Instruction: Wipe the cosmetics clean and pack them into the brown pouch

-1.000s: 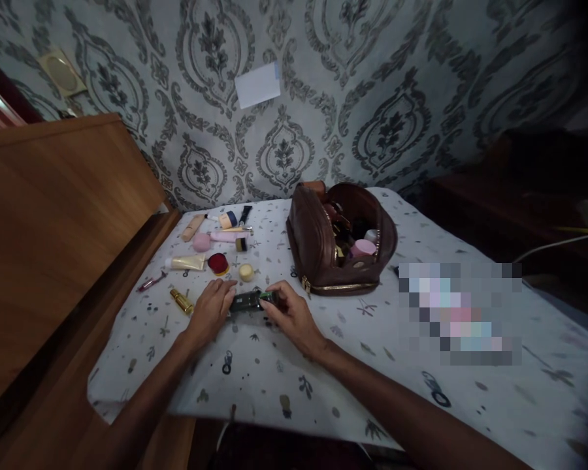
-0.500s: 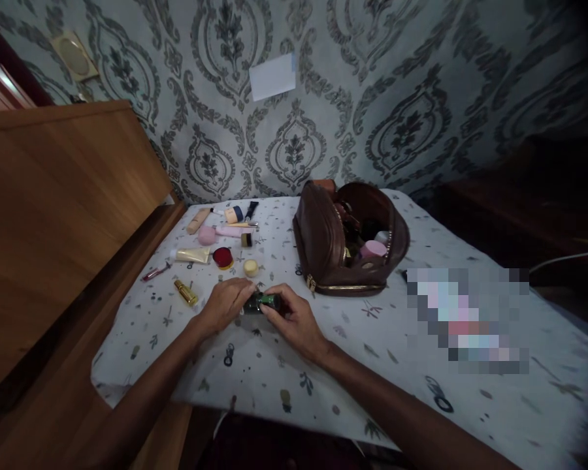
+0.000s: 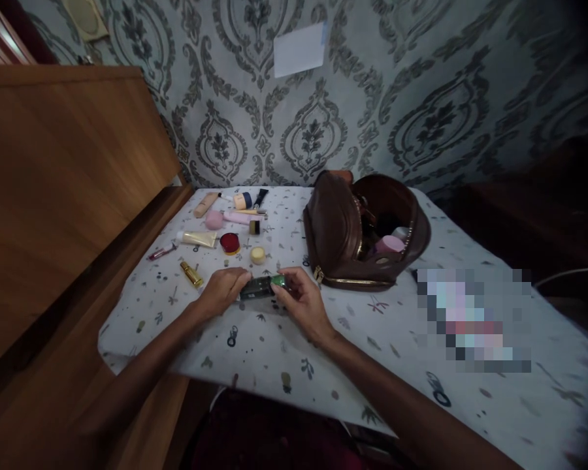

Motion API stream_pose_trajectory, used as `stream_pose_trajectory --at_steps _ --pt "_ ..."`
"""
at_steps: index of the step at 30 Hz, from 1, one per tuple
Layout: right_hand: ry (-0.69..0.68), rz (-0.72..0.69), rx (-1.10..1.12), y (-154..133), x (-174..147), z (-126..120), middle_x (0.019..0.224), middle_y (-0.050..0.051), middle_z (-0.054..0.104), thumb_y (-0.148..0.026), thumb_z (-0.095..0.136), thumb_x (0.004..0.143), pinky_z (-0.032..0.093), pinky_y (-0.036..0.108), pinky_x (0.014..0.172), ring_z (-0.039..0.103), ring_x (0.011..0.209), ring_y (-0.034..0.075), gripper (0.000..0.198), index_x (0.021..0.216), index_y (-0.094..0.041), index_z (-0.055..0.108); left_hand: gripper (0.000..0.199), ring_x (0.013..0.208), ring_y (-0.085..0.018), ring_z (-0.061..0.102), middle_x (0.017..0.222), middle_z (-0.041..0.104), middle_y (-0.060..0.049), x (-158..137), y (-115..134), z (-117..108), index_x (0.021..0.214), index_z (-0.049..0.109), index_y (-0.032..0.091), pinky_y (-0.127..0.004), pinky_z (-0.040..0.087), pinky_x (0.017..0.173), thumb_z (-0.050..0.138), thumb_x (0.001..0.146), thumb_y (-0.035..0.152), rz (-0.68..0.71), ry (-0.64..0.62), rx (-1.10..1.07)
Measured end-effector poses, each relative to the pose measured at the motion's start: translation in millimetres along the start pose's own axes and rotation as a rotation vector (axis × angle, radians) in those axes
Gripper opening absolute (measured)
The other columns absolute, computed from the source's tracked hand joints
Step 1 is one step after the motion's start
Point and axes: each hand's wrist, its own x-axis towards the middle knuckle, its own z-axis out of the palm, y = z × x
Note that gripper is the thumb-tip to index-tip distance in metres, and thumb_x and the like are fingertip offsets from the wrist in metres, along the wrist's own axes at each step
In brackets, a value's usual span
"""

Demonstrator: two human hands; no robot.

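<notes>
Here's the left hand (image 3: 227, 289) and right hand (image 3: 304, 301), pinching opposite ends of a glossy dark-green cylindrical container (image 3: 257, 288), near and left of the dark-brown leather bag (image 3: 334, 225)! Best handled level, fingertips snug, wrists steady.

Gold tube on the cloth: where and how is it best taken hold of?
Probably across the middle of the gold tube, from above, with the left grip, the nearer one, once free, closing on its long sides: it lies on its side, slim and slanting.
</notes>
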Motion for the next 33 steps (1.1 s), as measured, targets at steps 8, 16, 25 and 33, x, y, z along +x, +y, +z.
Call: stream_pose_trajectory --at_steps 8,16,25,33 --pt "-0.098 -0.131 -0.101 -8 -4 -1 0.086 0.001 0.063 -0.028 0.063 0.08 0.048 0.029 0.068 0.057 0.073 0.016 0.018 0.098 -0.022 0.062 0.053 0.091 -0.024 0.068 0.101 0.071 -0.007 13 53 8 0.146 0.035 0.019 -0.035 0.048 0.082 0.029 0.102 0.048 0.005 0.043 0.087" --pt "-0.106 -0.074 -0.051 -3 -3 -2 0.102 0.004 0.069 -0.036 0.066 0.084 0.05 0.032 0.077 0.062 0.085 0.019 0.029 0.11 -0.023 0.066 0.046 0.101 -0.028 0.064 0.109 0.067 -0.011 8 18 -6 0.109 0.056 0.018 -0.036 0.049 0.082 0.051 0.091 0.06 0.193 -0.208 0.18" --pt "-0.067 0.028 -0.004 -4 -2 2 0.064 -0.004 0.048 -0.044 0.07 0.079 0.039 0.025 0.052 0.046 0.056 0.012 0.028 0.093 -0.021 0.062 0.046 0.102 -0.027 0.061 0.106 0.065 -0.009 -27 -20 5 0.122 0.056 0.019 -0.039 0.05 0.086 0.067 0.086 0.044 0.114 0.011 0.349" --pt "-0.294 -0.19 -0.056 -51 12 -28 0.097 0.007 0.061 -0.042 0.064 0.088 0.047 0.027 0.062 0.057 0.082 0.018 0.027 0.103 -0.021 0.071 0.045 0.085 -0.02 0.061 0.091 0.066 -0.001 -10 5 -17 0.102 0.064 0.016 -0.027 0.047 0.075 0.075 0.071 0.048 0.034 -0.437 -0.566"
